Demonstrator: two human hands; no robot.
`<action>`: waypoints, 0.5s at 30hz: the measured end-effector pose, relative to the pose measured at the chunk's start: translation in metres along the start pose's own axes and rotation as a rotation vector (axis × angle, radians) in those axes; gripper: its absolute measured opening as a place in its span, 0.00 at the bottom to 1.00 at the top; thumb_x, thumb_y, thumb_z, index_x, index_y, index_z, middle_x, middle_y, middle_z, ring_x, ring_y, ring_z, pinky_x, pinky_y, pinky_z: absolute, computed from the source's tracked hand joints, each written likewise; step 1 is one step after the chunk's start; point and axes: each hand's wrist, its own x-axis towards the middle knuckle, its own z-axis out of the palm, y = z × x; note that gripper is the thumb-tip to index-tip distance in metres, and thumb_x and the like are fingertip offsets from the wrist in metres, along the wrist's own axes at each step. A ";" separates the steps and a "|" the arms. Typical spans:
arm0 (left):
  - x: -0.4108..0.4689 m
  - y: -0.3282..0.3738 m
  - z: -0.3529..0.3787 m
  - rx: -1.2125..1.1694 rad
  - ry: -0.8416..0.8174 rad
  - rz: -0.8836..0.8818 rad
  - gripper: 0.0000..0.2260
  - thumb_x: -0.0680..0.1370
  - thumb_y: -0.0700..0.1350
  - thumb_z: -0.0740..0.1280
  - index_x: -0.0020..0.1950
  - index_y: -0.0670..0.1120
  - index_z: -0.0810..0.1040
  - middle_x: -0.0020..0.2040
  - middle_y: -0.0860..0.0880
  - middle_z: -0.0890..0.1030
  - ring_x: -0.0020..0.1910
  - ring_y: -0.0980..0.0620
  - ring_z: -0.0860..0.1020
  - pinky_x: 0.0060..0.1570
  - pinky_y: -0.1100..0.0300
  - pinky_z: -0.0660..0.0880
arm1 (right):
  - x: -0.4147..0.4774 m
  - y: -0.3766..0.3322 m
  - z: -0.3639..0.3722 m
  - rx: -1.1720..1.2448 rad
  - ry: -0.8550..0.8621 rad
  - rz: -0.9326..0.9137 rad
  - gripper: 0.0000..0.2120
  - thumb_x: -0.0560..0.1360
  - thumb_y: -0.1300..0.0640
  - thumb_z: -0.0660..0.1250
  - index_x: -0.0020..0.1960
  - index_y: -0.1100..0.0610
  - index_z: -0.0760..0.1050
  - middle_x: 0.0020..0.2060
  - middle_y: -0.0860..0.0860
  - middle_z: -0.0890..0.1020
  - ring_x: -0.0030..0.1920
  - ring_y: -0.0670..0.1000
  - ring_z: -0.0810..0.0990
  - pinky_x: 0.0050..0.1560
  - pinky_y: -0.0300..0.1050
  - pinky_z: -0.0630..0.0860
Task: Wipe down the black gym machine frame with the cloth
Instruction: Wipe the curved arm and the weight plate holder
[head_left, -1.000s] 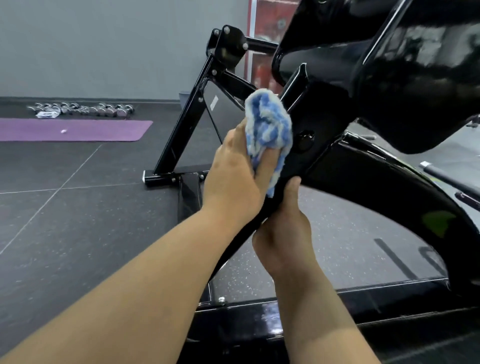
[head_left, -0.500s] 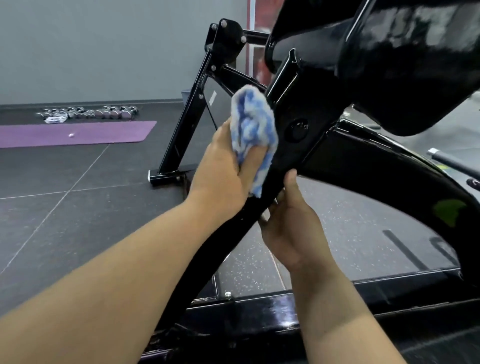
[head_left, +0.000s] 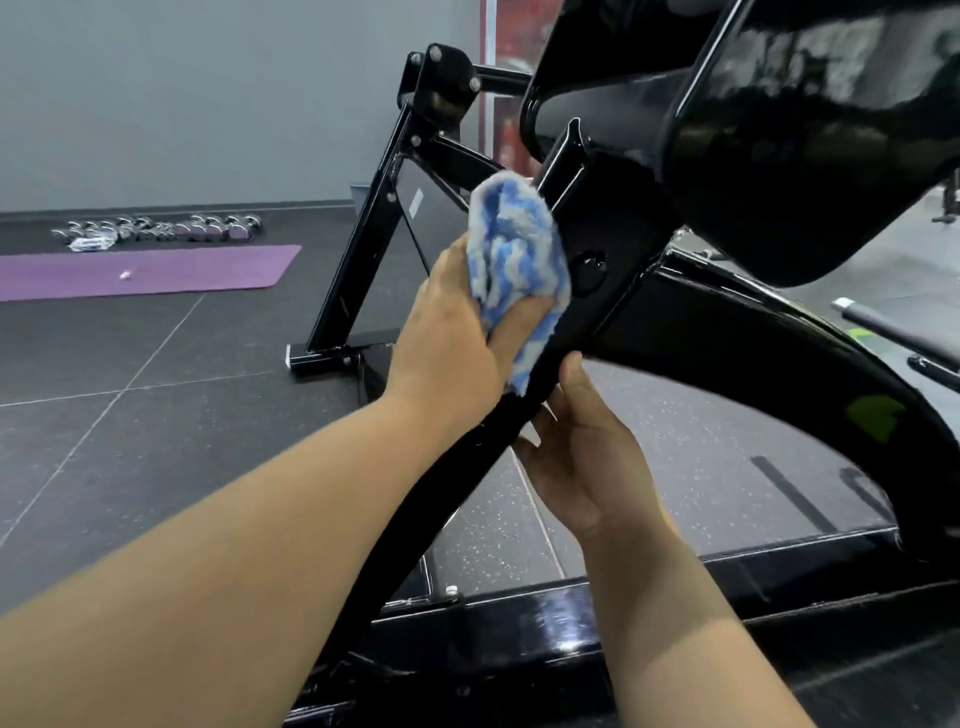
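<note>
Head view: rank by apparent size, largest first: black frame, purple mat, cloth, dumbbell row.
1. black frame, by far.
2. purple mat and cloth: similar picture area; the cloth is much nearer the camera, so unranked.
3. dumbbell row, smallest.

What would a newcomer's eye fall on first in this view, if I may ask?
The blue-and-white cloth, bunched in the left hand and pressed on the glossy black frame at centre, stands out first. The right hand holds the frame just below. A purple mat lies on the floor, far left.
</note>
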 end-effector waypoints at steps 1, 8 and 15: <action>-0.006 -0.007 -0.001 0.027 -0.009 -0.033 0.26 0.76 0.53 0.69 0.71 0.49 0.65 0.61 0.53 0.73 0.61 0.54 0.71 0.58 0.65 0.65 | -0.001 0.001 0.001 -0.011 0.015 -0.006 0.25 0.72 0.45 0.65 0.66 0.53 0.75 0.60 0.48 0.81 0.63 0.49 0.77 0.68 0.52 0.68; -0.017 -0.018 -0.036 0.162 -0.195 -0.088 0.19 0.76 0.53 0.68 0.63 0.50 0.70 0.57 0.53 0.76 0.58 0.50 0.75 0.55 0.57 0.69 | -0.008 -0.002 0.017 -0.108 0.124 0.029 0.25 0.75 0.41 0.62 0.68 0.51 0.73 0.61 0.46 0.80 0.65 0.47 0.76 0.70 0.54 0.66; 0.013 0.005 -0.010 -0.100 -0.113 -0.030 0.24 0.70 0.59 0.72 0.61 0.55 0.67 0.58 0.53 0.75 0.60 0.51 0.74 0.60 0.54 0.73 | 0.000 0.009 0.002 -0.064 0.170 0.102 0.18 0.81 0.47 0.55 0.69 0.46 0.68 0.65 0.42 0.76 0.61 0.35 0.75 0.54 0.34 0.74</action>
